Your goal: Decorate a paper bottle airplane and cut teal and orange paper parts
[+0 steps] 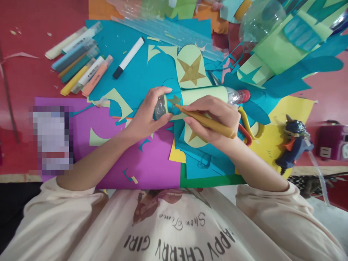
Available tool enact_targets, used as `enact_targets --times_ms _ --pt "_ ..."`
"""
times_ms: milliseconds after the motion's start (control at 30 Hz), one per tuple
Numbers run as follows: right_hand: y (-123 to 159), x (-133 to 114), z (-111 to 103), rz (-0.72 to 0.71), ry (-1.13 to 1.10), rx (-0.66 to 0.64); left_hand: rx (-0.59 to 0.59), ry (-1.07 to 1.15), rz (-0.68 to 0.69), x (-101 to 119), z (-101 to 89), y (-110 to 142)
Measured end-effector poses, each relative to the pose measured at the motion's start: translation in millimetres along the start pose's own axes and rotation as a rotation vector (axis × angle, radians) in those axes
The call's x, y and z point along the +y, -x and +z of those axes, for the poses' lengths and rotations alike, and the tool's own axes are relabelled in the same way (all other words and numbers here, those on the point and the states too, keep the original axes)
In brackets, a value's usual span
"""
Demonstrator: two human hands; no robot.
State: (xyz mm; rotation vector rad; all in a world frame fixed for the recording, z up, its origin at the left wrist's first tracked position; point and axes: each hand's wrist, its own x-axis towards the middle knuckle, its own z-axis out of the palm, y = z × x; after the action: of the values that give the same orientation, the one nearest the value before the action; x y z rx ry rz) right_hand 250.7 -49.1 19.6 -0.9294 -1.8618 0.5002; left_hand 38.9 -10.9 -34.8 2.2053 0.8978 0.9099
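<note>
A plastic bottle wrapped in pale green and teal paper lies on its side, its red cap pointing right. My left hand grips its clear bottom end. My right hand holds an ochre marker, with the tip touching a gold star on the teal band. A pale green arch shape with a gold star lies just beyond the bottle.
Several markers and a white one with a black cap lie at the upper left. Paper scraps cover purple, teal and yellow sheets. Scissors with yellow and red handles and a blue glue gun are on the right.
</note>
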Motion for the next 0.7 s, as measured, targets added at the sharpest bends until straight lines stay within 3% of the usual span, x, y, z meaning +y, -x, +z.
enact_targets --times_ms 267,600,700 --pt "1.1 -2.7 -1.9 0.072 0.028 -0.01 0.019 0.003 0.049 -5.0 2.0 0.3" --pt "2.9 -2.7 -1.3 0.086 -0.056 0.016 0.013 0.041 0.014 -5.1 1.2 -0.3" --pt "2.6 -1.6 -0.5 0.076 -0.053 0.022 0.076 0.072 -0.015 -4.1 5.6 -3.2"
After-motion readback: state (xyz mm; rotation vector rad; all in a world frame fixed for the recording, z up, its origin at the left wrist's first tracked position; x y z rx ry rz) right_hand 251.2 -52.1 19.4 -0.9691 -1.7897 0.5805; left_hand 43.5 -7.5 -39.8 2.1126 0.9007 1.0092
